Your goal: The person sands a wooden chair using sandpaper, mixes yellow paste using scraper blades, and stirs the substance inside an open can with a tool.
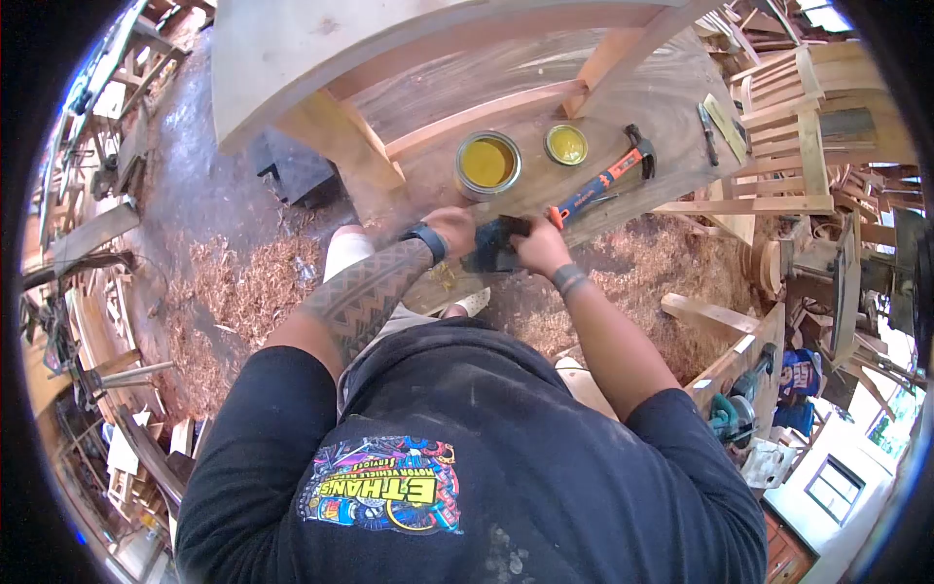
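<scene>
Between my two hands is a dark, flat piece (496, 245), partly blurred. My right hand (540, 245) is closed on its right side, fingers bent over the upper edge. My left hand (452, 232), with a dark band at the wrist, is closed at its left side; its fingertips are blurred, and what they hold is hard to tell. Just above my hands stands an open can (487, 164) of yellow-brown stuff on a wooden board. Beside it lies a round lid (566, 145) coated yellow inside. To the right rests a hammer (605, 183) with a blue and orange handle.
A curved wooden piece of furniture (292, 58) stands over the board at the top. A dark box (297, 173) sits on the floor at left. Wood shavings (238, 311) cover the floor. A knife-like tool (707, 134) lies at the right. A person (800, 375) is at far right.
</scene>
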A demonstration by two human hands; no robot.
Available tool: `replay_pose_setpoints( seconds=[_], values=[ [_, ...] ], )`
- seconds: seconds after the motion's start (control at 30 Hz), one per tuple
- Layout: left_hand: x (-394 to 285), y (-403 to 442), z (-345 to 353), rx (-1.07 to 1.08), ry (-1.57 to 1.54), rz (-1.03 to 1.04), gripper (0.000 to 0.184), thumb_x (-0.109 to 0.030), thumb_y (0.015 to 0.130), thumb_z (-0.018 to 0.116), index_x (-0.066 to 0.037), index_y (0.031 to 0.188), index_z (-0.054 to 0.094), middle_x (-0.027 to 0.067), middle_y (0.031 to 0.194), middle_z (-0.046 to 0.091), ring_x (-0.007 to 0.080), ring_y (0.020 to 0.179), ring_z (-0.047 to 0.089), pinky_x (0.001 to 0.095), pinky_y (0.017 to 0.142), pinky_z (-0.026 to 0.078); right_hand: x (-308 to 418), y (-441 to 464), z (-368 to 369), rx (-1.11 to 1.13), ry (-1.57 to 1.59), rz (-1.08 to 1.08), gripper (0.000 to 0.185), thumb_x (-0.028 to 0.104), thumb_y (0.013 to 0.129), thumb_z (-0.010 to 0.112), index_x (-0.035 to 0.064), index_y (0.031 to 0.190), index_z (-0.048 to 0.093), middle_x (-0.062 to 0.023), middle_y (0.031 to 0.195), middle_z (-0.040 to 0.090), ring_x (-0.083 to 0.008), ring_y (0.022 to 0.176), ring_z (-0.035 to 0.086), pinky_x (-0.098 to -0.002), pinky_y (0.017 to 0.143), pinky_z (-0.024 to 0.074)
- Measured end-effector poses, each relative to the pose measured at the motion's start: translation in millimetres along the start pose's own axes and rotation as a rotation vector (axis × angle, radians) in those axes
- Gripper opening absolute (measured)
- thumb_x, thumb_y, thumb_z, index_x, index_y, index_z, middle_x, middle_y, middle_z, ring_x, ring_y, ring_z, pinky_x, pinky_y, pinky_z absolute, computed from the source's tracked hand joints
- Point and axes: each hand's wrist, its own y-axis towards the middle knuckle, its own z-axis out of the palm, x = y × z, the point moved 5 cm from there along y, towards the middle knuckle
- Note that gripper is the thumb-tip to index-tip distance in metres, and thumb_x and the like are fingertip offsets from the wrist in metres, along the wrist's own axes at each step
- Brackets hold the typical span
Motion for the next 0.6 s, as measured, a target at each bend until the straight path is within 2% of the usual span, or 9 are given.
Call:
replay_pose_setpoints(
  seconds=[0.03, 0.07, 0.1, 0.13, 0.2, 0.33, 0.5, 0.57, 0.6],
  values=[
    [5.9, -14.5, -27.3, -0.056, -0.258, -0.146, 0.030, -0.027, 0.090, 0.065, -0.001, 0.100, 0.077, 0.0213, 0.101, 0.077, 0.0350, 0.097, 0.076, 0.0479, 0.084, 0.060, -8.7, 4.4, 10.1, -0.142, -0.133, -0.255, 0.044, 0.016, 0.089, 0.074, -0.0044, 0.127, 0.064, -0.0242, 0.099, 0.074, -0.0311, 0.065, 0.073, -0.0433, 0.065, 0.0593],
    [12.7, -21.5, -39.9, -0.113, -0.516, -0.294, 0.030, -0.025, 0.090, 0.064, 0.000, 0.102, 0.077, 0.0225, 0.105, 0.076, 0.0353, 0.101, 0.076, 0.0465, 0.087, 0.060, -3.0, 10.4, 11.0, -0.087, -0.139, -0.216, 0.042, 0.015, 0.089, 0.072, -0.0029, 0.126, 0.066, -0.0232, 0.099, 0.074, -0.0308, 0.066, 0.073, -0.0426, 0.065, 0.0597],
    [13.5, -20.1, -36.1, -0.176, -0.562, -0.296, 0.031, -0.024, 0.090, 0.064, 0.001, 0.104, 0.077, 0.0231, 0.105, 0.076, 0.0365, 0.101, 0.075, 0.0467, 0.087, 0.060, -2.9, 10.9, 4.0, -0.022, -0.056, -0.055, 0.042, 0.015, 0.089, 0.072, -0.0026, 0.126, 0.066, -0.0239, 0.100, 0.074, -0.0336, 0.075, 0.073, -0.0434, 0.072, 0.0594],
    [15.2, -22.0, -30.1, -0.234, -0.606, -0.297, 0.032, -0.024, 0.091, 0.064, 0.002, 0.105, 0.076, 0.0236, 0.105, 0.076, 0.0378, 0.100, 0.075, 0.0468, 0.088, 0.060, -1.8, 7.1, -0.3, 0.043, 0.031, 0.110, 0.042, 0.015, 0.088, 0.071, -0.0024, 0.127, 0.066, -0.0245, 0.101, 0.075, -0.0364, 0.084, 0.074, -0.0442, 0.079, 0.0591],
    [18.0, -32.2, -38.8, -0.273, -0.666, -0.326, 0.033, -0.024, 0.091, 0.063, 0.003, 0.107, 0.075, 0.0246, 0.107, 0.075, 0.0399, 0.101, 0.074, 0.0471, 0.088, 0.059, -1.0, 7.2, -0.6, 0.078, 0.090, 0.237, 0.043, 0.014, 0.087, 0.071, -0.0025, 0.126, 0.066, -0.0260, 0.103, 0.075, -0.0402, 0.095, 0.074, -0.0449, 0.087, 0.0582],
    [10.4, -47.2, -60.3, -0.161, -0.780, -0.380, 0.037, -0.026, 0.092, 0.066, -0.002, 0.119, 0.071, 0.0249, 0.116, 0.073, 0.0421, 0.110, 0.070, 0.0491, 0.096, 0.056, 16.7, 7.5, -6.8, 0.040, -0.031, 0.209, 0.041, 0.014, 0.085, 0.071, -0.0030, 0.122, 0.070, -0.0300, 0.105, 0.074, -0.0421, 0.107, 0.072, -0.0434, 0.095, 0.0565],
    [19.7, -31.7, -41.2, -0.150, -0.715, -0.364, 0.042, -0.028, 0.092, 0.068, 0.000, 0.123, 0.068, 0.0255, 0.118, 0.072, 0.0433, 0.114, 0.067, 0.0499, 0.100, 0.053, 9.6, 2.1, -10.7, 0.105, 0.075, 0.348, 0.041, 0.016, 0.086, 0.069, -0.0020, 0.124, 0.069, -0.0296, 0.105, 0.074, -0.0420, 0.106, 0.071, -0.0458, 0.093, 0.0566],
    [17.0, -40.9, -43.7, -0.220, -0.806, -0.395, 0.043, -0.029, 0.092, 0.069, 0.001, 0.123, 0.068, 0.0263, 0.120, 0.071, 0.0432, 0.116, 0.067, 0.0497, 0.101, 0.053, 13.3, -2.1, -9.7, 0.086, 0.026, 0.330, 0.041, 0.017, 0.087, 0.069, -0.0019, 0.123, 0.069, -0.0293, 0.104, 0.074, -0.0425, 0.105, 0.071, -0.0462, 0.092, 0.0568],
    [15.0, -41.2, -42.4, -0.223, -0.822, -0.386, 0.043, -0.029, 0.092, 0.070, 0.001, 0.124, 0.067, 0.0266, 0.121, 0.070, 0.0430, 0.117, 0.066, 0.0495, 0.102, 0.052, 13.8, 8.2, -1.9, 0.045, -0.103, 0.176, 0.040, 0.018, 0.087, 0.068, -0.0022, 0.121, 0.070, -0.0289, 0.104, 0.073, -0.0427, 0.103, 0.071, -0.0459, 0.091, 0.0572]
  ],
)
